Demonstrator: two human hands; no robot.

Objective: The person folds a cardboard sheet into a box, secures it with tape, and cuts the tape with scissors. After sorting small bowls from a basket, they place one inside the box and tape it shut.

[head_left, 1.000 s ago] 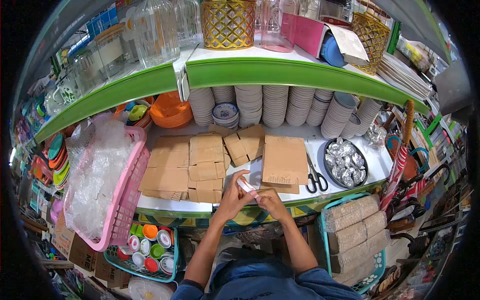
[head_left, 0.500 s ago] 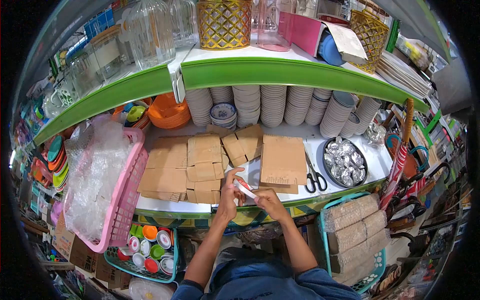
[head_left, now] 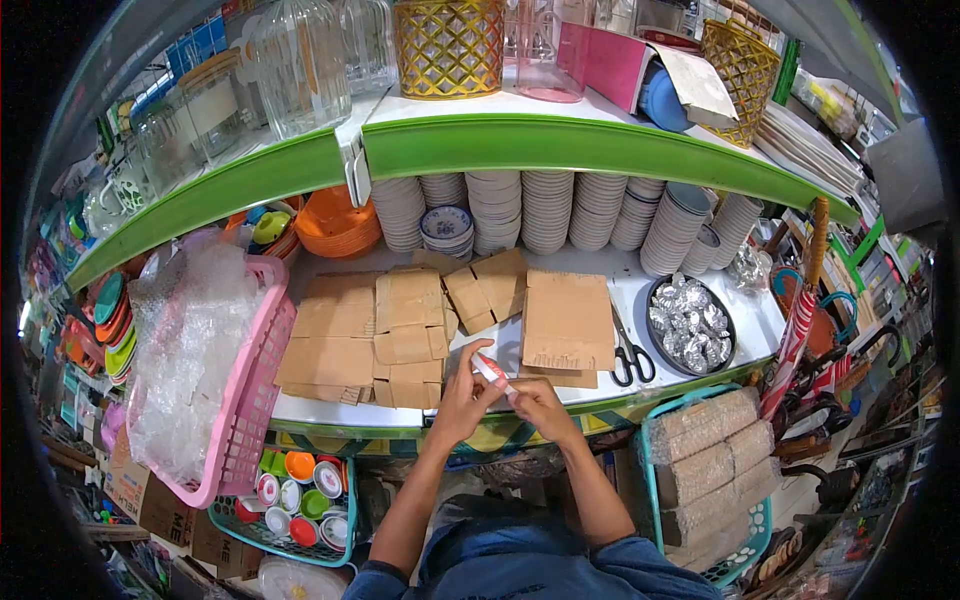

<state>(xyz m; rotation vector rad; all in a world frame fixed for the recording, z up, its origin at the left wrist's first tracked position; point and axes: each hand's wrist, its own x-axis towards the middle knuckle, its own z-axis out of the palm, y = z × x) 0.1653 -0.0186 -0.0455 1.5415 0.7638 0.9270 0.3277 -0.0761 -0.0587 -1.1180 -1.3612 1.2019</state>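
Note:
A small white and red object (head_left: 492, 372), too small to identify, is held between my two hands above the front edge of the white shelf. My left hand (head_left: 464, 401) is closed on its left side, and the fingers of my right hand (head_left: 538, 407) pinch its lower right end. Flat brown cardboard pieces (head_left: 330, 340) lie to the left of my hands. Just beyond my right hand is a cardboard stack (head_left: 567, 320), with black scissors (head_left: 632, 362) on its right. A round dark tray (head_left: 653, 335) holds silvery wrapped pieces.
A pink basket (head_left: 245, 385) with bubble wrap stands at left. Below are a teal basket (head_left: 350, 520) of colourful lids and another teal basket (head_left: 652, 480) with wrapped packs. Stacked bowls (head_left: 547, 210) line the shelf's back, under a green-edged upper shelf (head_left: 600, 150).
The small object has turned, showing more of its red marking. My fingers have shifted slightly around it, while my arms stay in nearly the same place.

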